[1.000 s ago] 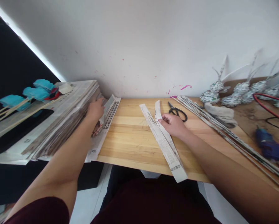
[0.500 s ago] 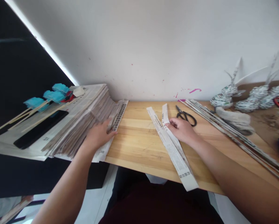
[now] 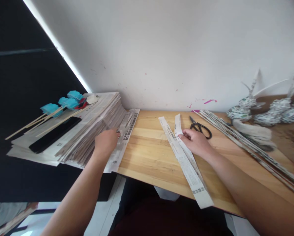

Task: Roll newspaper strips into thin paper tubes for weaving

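My right hand [image 3: 195, 140] pinches the upper part of a narrow newspaper strip [image 3: 178, 126] between thumb and fingers. A second newspaper strip [image 3: 186, 170] crosses it, its near end hanging past the table edge. My left hand [image 3: 105, 143] is closed beside the tall newspaper stack [image 3: 107, 109], over the printed sheets [image 3: 130, 126] along its right side. A small dark bit shows at the left fingertips, too little to name. Black-handled scissors [image 3: 203, 128] lie just behind my right hand.
On the stack rest a black phone [image 3: 54, 134], thin wooden sticks [image 3: 36, 121] and light-blue pieces [image 3: 49, 108]. Long rolled-paper rods [image 3: 247, 146] cross the wooden table [image 3: 147, 144] on the right. Woven paper figures [image 3: 240, 109] and a whitish glove [image 3: 252, 131] sit at the far right.
My left hand has gone from spread fingers to a closed grip beside the stack. The right hand still holds its strip. The whole view has shifted slightly.
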Tool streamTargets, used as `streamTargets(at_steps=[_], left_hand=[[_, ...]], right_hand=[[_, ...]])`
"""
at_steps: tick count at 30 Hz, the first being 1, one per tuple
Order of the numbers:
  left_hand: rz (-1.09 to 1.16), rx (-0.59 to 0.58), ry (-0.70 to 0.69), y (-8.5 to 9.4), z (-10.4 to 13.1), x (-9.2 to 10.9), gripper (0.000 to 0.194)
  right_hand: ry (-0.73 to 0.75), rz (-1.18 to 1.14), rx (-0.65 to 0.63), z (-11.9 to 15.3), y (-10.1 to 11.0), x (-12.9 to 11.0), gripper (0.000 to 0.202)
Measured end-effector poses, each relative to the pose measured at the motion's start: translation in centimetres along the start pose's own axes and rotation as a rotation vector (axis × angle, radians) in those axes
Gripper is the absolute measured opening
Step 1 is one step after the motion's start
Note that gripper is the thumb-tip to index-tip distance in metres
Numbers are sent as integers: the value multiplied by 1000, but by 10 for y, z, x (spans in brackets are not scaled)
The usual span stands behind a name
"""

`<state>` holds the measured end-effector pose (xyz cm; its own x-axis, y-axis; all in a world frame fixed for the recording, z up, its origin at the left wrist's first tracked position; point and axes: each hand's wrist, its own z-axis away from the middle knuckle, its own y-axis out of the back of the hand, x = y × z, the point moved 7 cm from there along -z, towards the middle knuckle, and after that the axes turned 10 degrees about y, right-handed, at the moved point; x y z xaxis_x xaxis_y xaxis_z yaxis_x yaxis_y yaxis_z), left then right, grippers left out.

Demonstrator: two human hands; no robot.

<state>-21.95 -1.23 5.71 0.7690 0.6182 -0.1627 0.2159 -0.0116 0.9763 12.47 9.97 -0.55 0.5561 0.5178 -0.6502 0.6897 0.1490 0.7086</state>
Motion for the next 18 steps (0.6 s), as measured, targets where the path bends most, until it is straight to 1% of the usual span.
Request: streamTargets(at_steps=[3, 4, 6, 7, 9, 10, 12, 13, 14, 15, 18], left_hand=[[-20, 61, 16, 15, -3, 1, 41], [-24, 48, 17, 17, -5, 2, 41], [-41, -16, 17, 14, -7, 3, 40], [-53, -52, 12, 10, -7, 4, 40], [-59, -59, -25, 2, -2, 10, 44], [-43, -29, -54, -1, 2, 14, 45], [11, 104, -146, -5, 13, 26, 48], [30, 139, -228, -10, 19, 35, 47], [33, 148, -286, -17, 24, 41, 46], [25, 156, -314, -24, 26, 45, 46], [-18, 149, -338, -44, 21, 47, 50]], right_hand=[[-8, 0, -10, 0, 0, -1, 26], [-10, -2, -14, 0, 0, -1, 26], [-15, -3, -17, 1, 0, -2, 27], [-16, -2, -16, 1, 1, -2, 27], [-10, 4, -14, 1, 1, -2, 28], [-3, 6, -13, 1, 1, -2, 27], [11, 6, -17, 1, 0, -2, 26], [14, 8, -18, 1, 0, -2, 26], [15, 12, -19, 1, 0, -2, 26], [13, 16, -18, 1, 0, -2, 26], [9, 24, -13, 1, 0, -2, 27]])
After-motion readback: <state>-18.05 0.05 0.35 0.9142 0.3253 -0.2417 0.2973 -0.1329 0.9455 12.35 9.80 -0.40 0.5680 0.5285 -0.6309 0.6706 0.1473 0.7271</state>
